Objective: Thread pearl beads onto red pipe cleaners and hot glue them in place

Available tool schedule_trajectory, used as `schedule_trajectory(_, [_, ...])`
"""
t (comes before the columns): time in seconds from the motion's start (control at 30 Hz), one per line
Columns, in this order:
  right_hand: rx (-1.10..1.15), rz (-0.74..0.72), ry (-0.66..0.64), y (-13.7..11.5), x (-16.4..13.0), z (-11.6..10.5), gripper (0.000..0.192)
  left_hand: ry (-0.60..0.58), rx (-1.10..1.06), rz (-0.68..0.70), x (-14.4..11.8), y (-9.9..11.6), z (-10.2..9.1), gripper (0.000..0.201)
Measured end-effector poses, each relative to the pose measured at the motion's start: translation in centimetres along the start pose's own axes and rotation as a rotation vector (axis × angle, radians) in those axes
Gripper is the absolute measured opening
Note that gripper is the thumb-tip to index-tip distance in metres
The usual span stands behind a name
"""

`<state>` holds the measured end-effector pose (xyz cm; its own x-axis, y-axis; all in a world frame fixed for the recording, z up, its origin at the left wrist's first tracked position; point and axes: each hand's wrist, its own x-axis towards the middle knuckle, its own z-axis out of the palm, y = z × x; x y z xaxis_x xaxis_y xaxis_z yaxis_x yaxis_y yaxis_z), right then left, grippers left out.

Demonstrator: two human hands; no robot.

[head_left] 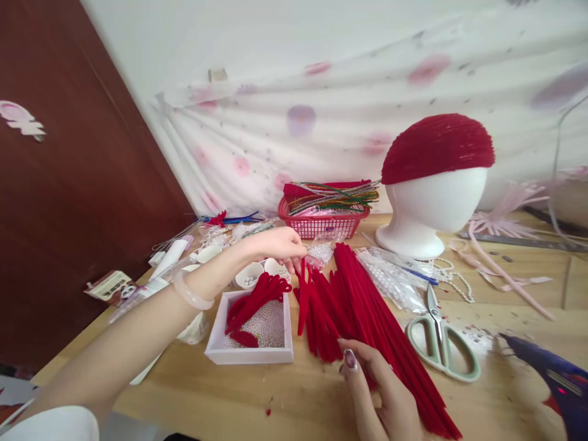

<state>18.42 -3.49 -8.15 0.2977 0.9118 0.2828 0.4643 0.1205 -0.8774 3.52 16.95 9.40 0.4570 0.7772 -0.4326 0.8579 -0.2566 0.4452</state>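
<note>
My left hand point(282, 245) reaches across the desk with its fingers closed at the upper end of a short red pipe cleaner point(303, 303). Beneath and beside it lie more short red pipe cleaners point(324, 327) and a bundle of long ones point(367, 306). My right hand point(383, 392) rests over the lower part of these, thumb and forefinger a little apart, with nothing visible between them. Left of the pile, a white box point(250, 356) holds pearl beads, looped red pipe cleaners point(261, 300) and a red leaf-shaped piece point(244, 339).
Green-handled scissors point(441, 343) and a glue gun point(546, 373) lie at the right. Behind stand a red basket point(321, 228) of pipe cleaners and a white foam head point(434, 202) with a red cap point(438, 147). Bead bags point(395, 282) and bead cups point(249, 275) flank the pile.
</note>
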Motion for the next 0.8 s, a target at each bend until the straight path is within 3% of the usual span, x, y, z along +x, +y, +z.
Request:
schedule_trajectory(0.1, [-0.013,-0.125,-0.068,-0.9,2.0,0.0,0.031,0.025,-0.07,0.002,-0.7,-0.1,0.8,0.032])
schedule_trajectory(0.23, [-0.073,-0.112,-0.155,-1.7,4.9,0.5,0.046,0.055,-0.128,0.056,-1.9,0.0,1.5,0.035])
schedule_trajectory(0.37, [-0.033,-0.024,-0.3,-1.3,6.6,0.8,0.021,0.08,-0.169,0.107,-3.2,-0.6,1.1,0.035])
schedule_trajectory(0.5, [0.051,0.057,-0.179,-1.0,7.5,-0.6,0.023,0.13,-0.218,0.133,-4.7,-1.5,0.1,0.036])
schedule_trajectory(0.57, [0.113,0.078,-0.069,-1.7,7.5,-1.5,0.029,0.157,-0.256,0.16,-5.5,-1.8,0.0,0.036])
schedule_trajectory(0.63, [0.24,0.098,-0.051,-2.9,7.1,-1.9,0.041,0.183,-0.295,0.204,-6.3,-1.6,0.5,0.034])
schedule_trajectory(0.73, [0.526,0.171,-0.232,-5.2,5.8,-1.1,0.06,0.218,-0.336,0.297,-7.1,-1.0,1.8,0.032])
schedule_trajectory(0.8, [0.698,0.226,-0.354,-6.5,5.1,-0.1,0.058,0.229,-0.334,0.348,-7.4,-0.9,2.5,0.028])
